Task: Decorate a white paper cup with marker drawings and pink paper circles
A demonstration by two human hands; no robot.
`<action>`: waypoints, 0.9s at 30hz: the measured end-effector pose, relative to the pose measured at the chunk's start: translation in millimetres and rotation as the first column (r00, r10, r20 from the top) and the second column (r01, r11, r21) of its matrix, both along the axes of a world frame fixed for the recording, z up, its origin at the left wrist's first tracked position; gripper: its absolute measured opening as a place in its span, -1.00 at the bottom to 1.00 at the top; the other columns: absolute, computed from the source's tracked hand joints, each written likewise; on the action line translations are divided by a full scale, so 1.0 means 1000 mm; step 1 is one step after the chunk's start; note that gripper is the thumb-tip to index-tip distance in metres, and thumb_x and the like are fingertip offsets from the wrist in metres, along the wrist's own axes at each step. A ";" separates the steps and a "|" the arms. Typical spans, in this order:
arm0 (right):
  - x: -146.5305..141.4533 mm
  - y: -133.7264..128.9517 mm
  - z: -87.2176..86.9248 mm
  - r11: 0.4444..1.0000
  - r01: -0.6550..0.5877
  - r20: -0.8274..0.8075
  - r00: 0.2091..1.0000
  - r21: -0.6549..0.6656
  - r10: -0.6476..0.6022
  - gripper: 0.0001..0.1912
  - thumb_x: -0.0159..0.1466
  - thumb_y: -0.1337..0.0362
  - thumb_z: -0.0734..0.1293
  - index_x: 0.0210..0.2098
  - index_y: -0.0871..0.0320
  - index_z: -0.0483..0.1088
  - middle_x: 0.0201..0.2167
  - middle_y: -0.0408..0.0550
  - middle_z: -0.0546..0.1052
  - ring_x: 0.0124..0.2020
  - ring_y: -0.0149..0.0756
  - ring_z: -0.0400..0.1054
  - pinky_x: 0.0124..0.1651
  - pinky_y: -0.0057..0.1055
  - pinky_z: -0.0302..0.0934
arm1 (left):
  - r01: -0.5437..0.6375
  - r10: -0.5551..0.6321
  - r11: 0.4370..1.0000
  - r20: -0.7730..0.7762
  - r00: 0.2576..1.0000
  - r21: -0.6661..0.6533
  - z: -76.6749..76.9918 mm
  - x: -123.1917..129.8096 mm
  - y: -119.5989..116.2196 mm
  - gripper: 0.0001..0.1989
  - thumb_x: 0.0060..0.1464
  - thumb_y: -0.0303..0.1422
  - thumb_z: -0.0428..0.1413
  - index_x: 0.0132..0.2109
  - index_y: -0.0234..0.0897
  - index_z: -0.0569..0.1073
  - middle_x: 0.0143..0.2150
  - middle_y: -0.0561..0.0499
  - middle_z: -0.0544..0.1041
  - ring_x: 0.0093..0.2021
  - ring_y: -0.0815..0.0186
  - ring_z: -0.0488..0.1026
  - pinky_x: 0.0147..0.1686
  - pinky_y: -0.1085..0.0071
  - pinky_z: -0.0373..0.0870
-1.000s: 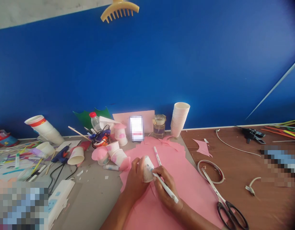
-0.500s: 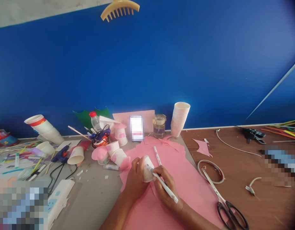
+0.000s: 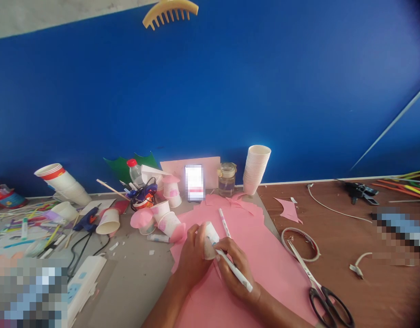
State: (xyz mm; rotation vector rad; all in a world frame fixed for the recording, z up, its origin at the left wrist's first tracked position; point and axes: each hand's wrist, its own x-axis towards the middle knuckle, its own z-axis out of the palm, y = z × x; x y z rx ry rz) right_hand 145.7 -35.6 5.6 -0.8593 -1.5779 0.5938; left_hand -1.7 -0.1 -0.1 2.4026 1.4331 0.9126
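A white paper cup (image 3: 210, 248) is gripped in my left hand (image 3: 192, 250), whose fingers wrap around its left side. My right hand (image 3: 237, 269) is closed around a white marker pen (image 3: 240, 276), its tip end close against the cup's side; whether it touches I cannot tell. Under both hands spreads pink paper (image 3: 250, 237). Just beyond my right hand lies another white and pink marker (image 3: 225, 222). To the left of my left hand, pink-decorated paper cups (image 3: 169, 223) lie together near a small glue tube (image 3: 158, 238).
Large scissors (image 3: 317, 284) lie at the right beside a tape roll (image 3: 301, 244). A tall cup stack (image 3: 256, 170), a glass jar (image 3: 226, 179) and a phone (image 3: 194, 182) stand at the back. At left are a glue gun (image 3: 87, 219) and a power strip (image 3: 85, 284).
The right hand and the marker have shifted very slightly to the left and down along the cup. The left hand keeps its hold on the cup.
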 end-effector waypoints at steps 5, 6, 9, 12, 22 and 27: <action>-0.001 0.001 -0.004 1.000 0.004 -0.025 1.000 -0.016 -0.005 -0.83 0.24 0.40 0.16 -0.20 0.10 0.30 -0.39 -0.08 0.37 -0.39 -0.28 0.24 -0.34 -0.34 0.17 | -0.014 0.014 1.000 -0.005 1.000 -0.007 0.000 0.000 0.000 -0.31 -0.03 -0.48 0.08 0.23 -0.33 -0.02 0.05 -0.27 0.17 -0.06 0.17 0.36 -0.14 0.21 0.44; -0.001 0.001 -0.005 1.000 0.013 -0.038 0.999 -0.020 -0.014 -0.83 0.24 0.40 0.16 -0.20 0.10 0.30 -0.39 -0.09 0.37 -0.39 -0.29 0.25 -0.34 -0.35 0.16 | -0.018 0.018 1.000 -0.004 1.000 -0.005 0.000 0.000 0.000 -0.31 -0.03 -0.47 0.08 0.23 -0.33 -0.01 0.05 -0.27 0.17 -0.07 0.17 0.37 -0.15 0.22 0.44; -0.002 0.002 -0.006 0.999 0.026 -0.060 0.998 -0.034 -0.028 -0.84 0.25 0.40 0.16 -0.22 0.09 0.30 -0.39 -0.10 0.37 -0.40 -0.31 0.25 -0.36 -0.37 0.16 | -0.017 0.017 1.000 -0.004 1.000 0.015 -0.001 0.000 0.000 -0.31 -0.02 -0.46 0.09 0.23 -0.34 -0.01 0.04 -0.27 0.18 -0.07 0.17 0.37 -0.16 0.23 0.45; -0.002 0.002 -0.004 0.999 0.020 -0.064 0.998 -0.037 -0.022 -0.85 0.25 0.40 0.17 -0.22 0.10 0.31 -0.40 -0.11 0.36 -0.41 -0.32 0.25 -0.36 -0.38 0.16 | -0.022 0.023 0.999 -0.011 1.000 0.050 -0.001 0.000 0.000 -0.31 -0.02 -0.47 0.09 0.23 -0.32 -0.01 0.03 -0.26 0.19 -0.03 0.14 0.35 -0.17 0.23 0.46; -0.001 0.001 -0.003 0.996 0.065 -0.054 0.996 -0.061 -0.069 -0.87 0.25 0.38 0.16 -0.24 0.11 0.30 -0.43 -0.13 0.35 -0.47 -0.36 0.20 -0.42 -0.42 0.13 | -0.040 0.042 0.996 -0.012 0.999 0.085 0.003 0.001 -0.001 -0.34 -0.03 -0.46 0.10 0.21 -0.36 0.05 0.00 -0.26 0.23 -0.02 0.12 0.35 -0.16 0.23 0.46; -0.001 0.001 0.001 0.998 0.042 -0.035 0.998 -0.041 -0.043 -0.88 0.24 0.38 0.17 -0.26 0.11 0.30 -0.42 -0.11 0.36 -0.44 -0.33 0.23 -0.38 -0.40 0.16 | -0.025 0.025 0.999 -0.008 1.000 0.048 0.001 0.000 -0.001 -0.32 -0.02 -0.44 0.08 0.22 -0.35 0.00 0.02 -0.27 0.22 0.00 0.11 0.34 -0.16 0.21 0.46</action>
